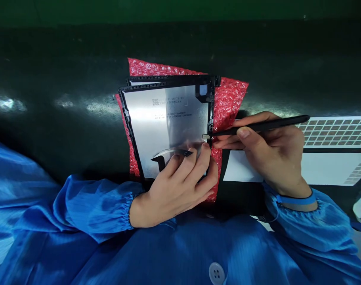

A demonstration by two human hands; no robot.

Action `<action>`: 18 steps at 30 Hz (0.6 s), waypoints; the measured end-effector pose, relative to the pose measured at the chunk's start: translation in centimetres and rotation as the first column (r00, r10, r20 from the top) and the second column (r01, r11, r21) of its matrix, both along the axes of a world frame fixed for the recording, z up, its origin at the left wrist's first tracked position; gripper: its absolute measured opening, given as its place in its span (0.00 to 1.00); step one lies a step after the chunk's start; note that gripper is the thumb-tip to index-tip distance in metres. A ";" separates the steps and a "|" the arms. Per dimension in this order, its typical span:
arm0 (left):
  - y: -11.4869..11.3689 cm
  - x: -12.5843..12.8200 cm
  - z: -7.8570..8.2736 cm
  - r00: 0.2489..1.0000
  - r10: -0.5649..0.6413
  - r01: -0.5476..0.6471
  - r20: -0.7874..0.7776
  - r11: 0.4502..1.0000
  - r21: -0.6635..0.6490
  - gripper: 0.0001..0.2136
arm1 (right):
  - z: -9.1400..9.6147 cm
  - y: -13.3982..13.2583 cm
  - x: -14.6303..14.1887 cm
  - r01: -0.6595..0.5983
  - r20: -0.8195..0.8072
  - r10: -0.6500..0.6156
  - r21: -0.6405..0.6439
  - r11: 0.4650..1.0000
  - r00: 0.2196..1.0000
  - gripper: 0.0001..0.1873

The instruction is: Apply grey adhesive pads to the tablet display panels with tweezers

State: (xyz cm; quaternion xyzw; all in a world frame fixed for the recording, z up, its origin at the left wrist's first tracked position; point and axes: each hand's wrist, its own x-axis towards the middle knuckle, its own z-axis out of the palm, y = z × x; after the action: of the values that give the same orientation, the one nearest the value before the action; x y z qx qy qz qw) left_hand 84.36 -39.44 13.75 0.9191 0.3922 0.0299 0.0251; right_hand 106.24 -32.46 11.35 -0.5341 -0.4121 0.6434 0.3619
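Head view down onto a silver-backed panel [165,126] in a black frame, flat on red bubble wrap [229,101], itself on a dark bench [64,118]; padding presumably there to spare the hidden face from scratches. On the panel's near right corner, left hand [174,190], fingers close together and pressed down, fingertips resting on a curved flex ribbon [171,152], seemingly to pin both ribbon and panel against sliding. To the panel's right, right hand [272,154], pinching a slim black tool [263,126] pen-fashion between thumb and forefinger, held nearly level, metal tip at the panel's right frame edge, about midway along; low angle probably for fine control at the rim. Further right of the panel, a white sheet [242,168] and a gridded tray [335,130]. At the right wrist, a blue strap [296,199].
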 end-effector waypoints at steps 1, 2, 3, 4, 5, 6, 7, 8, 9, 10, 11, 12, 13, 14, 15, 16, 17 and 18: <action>0.0 0.0 0.0 1.000 0.001 -0.001 0.002 1.000 0.001 0.23 | 0.0 0.0 -0.1 -0.001 0.003 0.000 0.007 1.000 1.000 0.05; 0.0 0.0 -0.1 1.000 0.002 -0.002 0.005 1.000 0.000 0.23 | 0.1 0.0 -0.1 0.000 0.005 0.000 0.010 1.000 1.000 0.05; -0.1 0.0 -0.1 1.000 0.004 -0.004 0.007 1.000 -0.001 0.23 | 0.1 0.0 -0.1 0.000 0.007 0.000 0.009 1.000 1.000 0.04; -0.1 0.0 -0.1 1.000 0.006 -0.006 0.010 1.000 -0.004 0.23 | 0.1 0.0 -0.1 0.002 0.009 -0.002 0.006 1.000 1.000 0.04; -0.1 0.0 -0.2 1.000 0.007 -0.007 0.012 1.000 -0.006 0.23 | 0.1 0.0 -0.1 0.005 0.011 -0.005 0.005 1.000 1.000 0.03; -0.2 0.0 -0.2 1.000 0.006 -0.006 0.013 1.000 -0.007 0.23 | 0.1 -0.1 -0.1 0.007 0.014 -0.007 0.003 1.000 1.000 0.03; -0.2 0.0 -0.2 1.000 0.006 -0.005 0.015 1.000 -0.007 0.24 | 0.1 -0.1 0.0 0.006 0.017 -0.006 0.002 1.000 1.000 0.03; -0.2 0.0 -0.2 1.000 0.006 -0.006 0.018 1.000 -0.004 0.24 | 0.0 -0.1 0.0 0.005 0.020 -0.005 0.002 1.000 1.000 0.03; -0.2 0.0 -0.2 1.000 0.007 -0.007 0.018 1.000 -0.001 0.23 | 0.0 -0.1 0.1 0.002 0.020 -0.002 0.002 1.000 1.000 0.03; -0.2 0.0 -0.2 1.000 0.007 -0.007 0.017 1.000 0.001 0.23 | -0.1 -0.1 0.1 0.000 0.018 0.000 0.001 1.000 1.000 0.03; -0.1 0.0 -0.2 1.000 0.007 -0.007 0.016 1.000 0.003 0.23 | -0.1 -0.1 0.2 0.000 0.016 0.000 -0.001 1.000 1.000 0.03; -0.1 0.0 -0.1 1.000 0.008 -0.008 0.016 1.000 0.006 0.23 | -0.1 -0.1 0.2 0.004 0.012 -0.003 -0.005 1.000 1.000 0.04; -0.1 0.0 -0.1 1.000 0.009 -0.009 0.015 1.000 0.008 0.23 | -0.1 -0.1 0.2 0.006 0.008 -0.006 -0.009 1.000 1.000 0.04; 0.0 0.0 -0.1 1.000 0.008 -0.008 0.015 1.000 0.010 0.23 | -0.1 -0.1 0.2 0.005 0.005 -0.005 -0.011 1.000 1.000 0.04; 0.0 0.0 -0.1 1.000 0.006 -0.006 0.014 1.000 0.011 0.23 | -0.1 -0.1 0.2 0.006 0.005 -0.006 -0.010 1.000 1.000 0.05; 0.0 0.0 -0.1 1.000 0.005 -0.005 0.013 1.000 0.013 0.23 | -0.2 -0.1 0.2 0.005 0.005 -0.005 -0.008 1.000 1.000 0.05; 0.0 0.0 -0.2 1.000 0.003 -0.003 0.010 1.000 0.012 0.23 | -0.2 -0.1 0.2 0.003 0.004 -0.003 -0.004 1.000 1.000 0.05; 0.0 0.0 -0.2 1.000 0.001 -0.001 0.008 1.000 0.012 0.24 | -0.2 -0.1 0.2 0.005 0.003 -0.005 0.001 1.000 1.000 0.05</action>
State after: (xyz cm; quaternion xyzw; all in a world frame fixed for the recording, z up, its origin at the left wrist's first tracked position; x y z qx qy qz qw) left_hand 84.33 -39.42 13.54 0.9189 0.3924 0.0359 0.0213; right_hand 106.46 -32.53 11.14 -0.5358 -0.4116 0.6416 0.3632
